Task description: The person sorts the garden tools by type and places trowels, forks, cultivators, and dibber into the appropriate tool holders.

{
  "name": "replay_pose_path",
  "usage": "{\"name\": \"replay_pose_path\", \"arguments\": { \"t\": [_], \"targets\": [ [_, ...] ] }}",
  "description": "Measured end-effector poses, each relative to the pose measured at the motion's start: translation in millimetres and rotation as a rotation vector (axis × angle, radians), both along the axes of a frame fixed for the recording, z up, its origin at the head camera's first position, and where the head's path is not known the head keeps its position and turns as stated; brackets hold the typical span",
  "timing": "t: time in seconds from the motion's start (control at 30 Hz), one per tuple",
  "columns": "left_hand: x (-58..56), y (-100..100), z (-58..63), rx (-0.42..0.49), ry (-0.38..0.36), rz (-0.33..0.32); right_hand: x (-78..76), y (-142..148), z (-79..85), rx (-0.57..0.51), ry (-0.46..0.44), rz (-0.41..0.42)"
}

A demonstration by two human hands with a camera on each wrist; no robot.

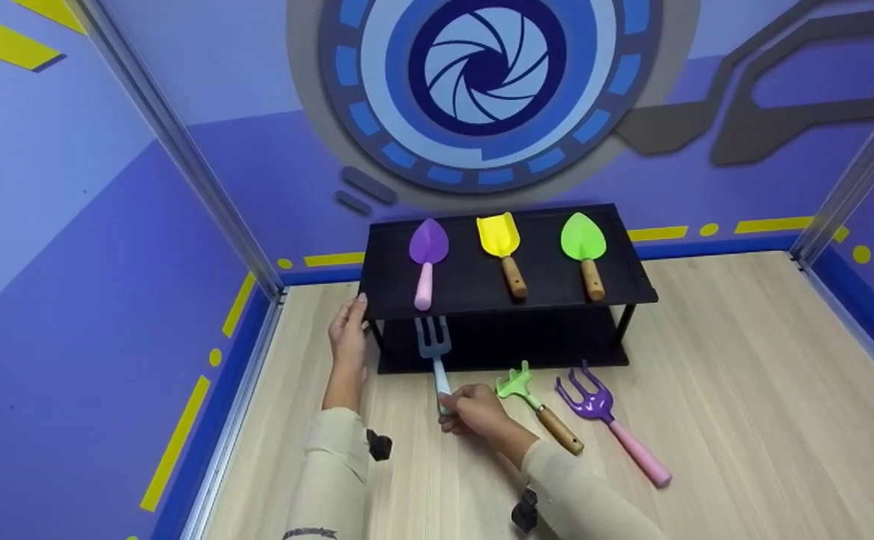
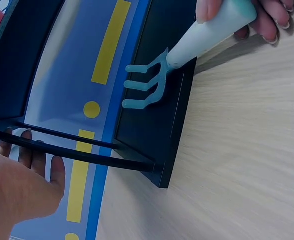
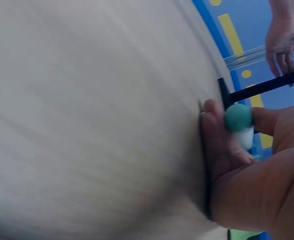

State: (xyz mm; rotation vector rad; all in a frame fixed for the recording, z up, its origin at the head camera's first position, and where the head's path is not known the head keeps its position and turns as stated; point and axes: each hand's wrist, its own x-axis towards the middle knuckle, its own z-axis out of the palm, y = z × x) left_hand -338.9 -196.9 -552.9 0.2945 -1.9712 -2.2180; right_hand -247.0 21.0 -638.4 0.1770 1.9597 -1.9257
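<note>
My right hand (image 1: 478, 412) pinches the handle of a light-blue three-pronged garden hand fork (image 1: 433, 341). The fork's prongs (image 2: 144, 87) reach over the lower board of a black two-level rack (image 1: 497, 289), near its left end. Between thumb and fingers, the handle's teal end (image 3: 238, 118) shows in the right wrist view. At the rack's left end, my left hand (image 1: 349, 334) has its fingertips right at the top board's corner. Its fingers (image 2: 56, 175) lie extended beside the side post (image 2: 86, 154).
On the rack's top lie a purple trowel (image 1: 428, 244), a yellow shovel (image 1: 499, 236) and a green trowel (image 1: 583, 238). A green rake (image 1: 553, 424) and a purple fork (image 1: 635, 446) lie on the wooden table (image 1: 752, 375), right of my right hand. Patterned walls (image 1: 256, 172) enclose the table.
</note>
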Motion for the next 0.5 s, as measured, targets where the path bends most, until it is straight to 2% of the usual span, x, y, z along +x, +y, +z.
{"name": "replay_pose_path", "arguments": {
  "t": [0.23, 0.5],
  "targets": [
    [0.3, 0.6, 1.5, -0.023, 0.003, -0.019, -4.1, 0.0, -5.4, 0.001, 0.004, -0.022],
    [0.0, 0.7, 1.1, 0.013, 0.015, 0.000, -6.4, -1.8, -5.5, 0.017, 0.001, -0.051]
  ]
}}
